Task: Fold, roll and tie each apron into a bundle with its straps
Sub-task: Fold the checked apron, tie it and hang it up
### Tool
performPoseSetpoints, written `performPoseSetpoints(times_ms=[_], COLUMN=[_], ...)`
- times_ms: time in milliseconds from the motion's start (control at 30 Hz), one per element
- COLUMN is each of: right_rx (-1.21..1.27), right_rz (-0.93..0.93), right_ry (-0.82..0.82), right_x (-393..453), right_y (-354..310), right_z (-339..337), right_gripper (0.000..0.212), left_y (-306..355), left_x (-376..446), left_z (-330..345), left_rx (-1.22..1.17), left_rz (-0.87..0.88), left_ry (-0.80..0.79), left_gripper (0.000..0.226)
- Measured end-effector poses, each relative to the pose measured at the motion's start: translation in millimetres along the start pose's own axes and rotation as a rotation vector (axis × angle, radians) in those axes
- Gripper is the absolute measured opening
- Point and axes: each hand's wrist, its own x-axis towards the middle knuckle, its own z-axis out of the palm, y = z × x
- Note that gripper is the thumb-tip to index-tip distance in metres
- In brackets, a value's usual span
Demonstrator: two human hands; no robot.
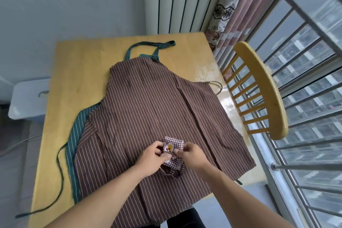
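A small checked apron bundle [175, 144], maroon and white with an oval patch, is held just above a brown striped apron [148, 102] that lies spread flat on the wooden table [81, 66]. My left hand [150, 157] grips the bundle's left side. My right hand [192, 154] pinches its right side, fingers at the strap near the patch. Loose strap ends hang below the bundle. A green striped apron [76, 126] lies under the brown one, its neck loop [148, 45] showing at the far end.
A green strap [60, 168] trails along the table's left side. A wooden chair [259, 89] stands against the table's right edge, beside a window with metal bars. A white bin [27, 98] sits on the floor to the left.
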Motion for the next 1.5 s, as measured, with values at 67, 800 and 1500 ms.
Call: performPoseSetpoints(times_ms=[67, 800, 1500], right_rx=[0.291, 0.607, 1.111], right_rz=[0.016, -0.240, 0.013], right_ry=[-0.044, -0.148, 1.043], right_x=[-5, -126, -461], right_y=[-14, -33, 282], right_z=[-7, -73, -237], right_gripper=[0.012, 0.034, 0.027], left_y=[11, 130, 215], left_x=[-9, -45, -203], left_z=[-12, -46, 284], left_rx=[-0.238, -0.949, -0.948], left_rz=[0.002, 0.050, -0.026], left_ry=[-0.053, -0.014, -0.592], left_gripper=[0.042, 0.026, 0.017])
